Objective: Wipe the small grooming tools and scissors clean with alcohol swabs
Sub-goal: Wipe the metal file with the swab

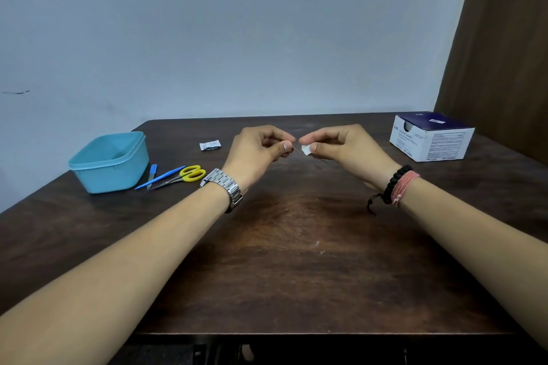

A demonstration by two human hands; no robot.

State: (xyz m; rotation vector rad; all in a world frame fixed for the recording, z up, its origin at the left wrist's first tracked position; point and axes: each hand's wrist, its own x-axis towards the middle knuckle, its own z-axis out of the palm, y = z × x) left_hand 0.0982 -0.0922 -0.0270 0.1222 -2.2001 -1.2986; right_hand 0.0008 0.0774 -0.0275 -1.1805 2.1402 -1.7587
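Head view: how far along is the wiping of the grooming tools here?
Done: one swab packet is open; its torn wrapper lies on the table.
In hand: the left hand pinches a thin metal tool while the right hand pinches a white swab round it.
Left, as it looks: the yellow scissors, blue stick and small blue-handled tool lie beside the teal tub; whether they are wiped cannot be told.

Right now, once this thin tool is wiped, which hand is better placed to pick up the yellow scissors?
Left, probably. The yellow scissors lie on the left hand's side; the right hand pinches the swab.
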